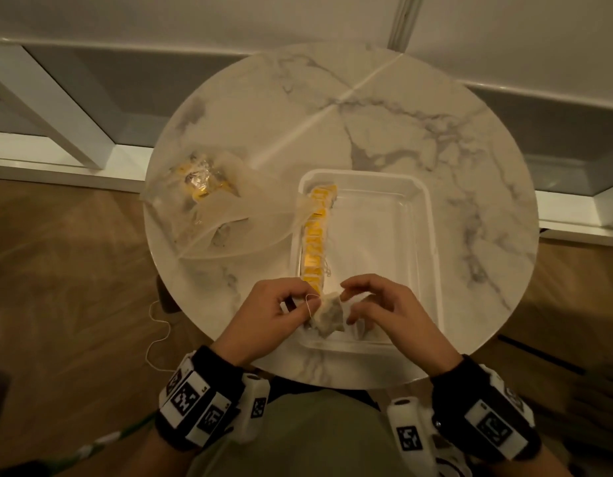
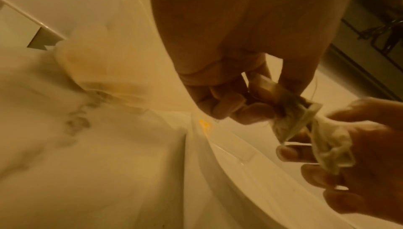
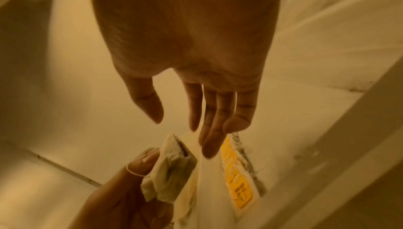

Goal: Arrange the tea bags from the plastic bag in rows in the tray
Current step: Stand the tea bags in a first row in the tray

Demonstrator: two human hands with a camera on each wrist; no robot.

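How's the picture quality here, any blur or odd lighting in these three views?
Head view: dim, warm light, fairly sharp, the round marble table bowed by the wide lens. Left wrist view: orange cast, soft all over, the tea bag smeared. Right wrist view: same cast, the right hand soft, background streaked.

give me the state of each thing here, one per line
clear plastic tray: on the marble table, one row of yellow-tagged tea bags along its left side, rest unfilled
clear plastic bag: lying on the table left of the tray, some tea bags still inside
loose tea bag: pinched by the left hand
right hand: fingers relaxed beside the bag
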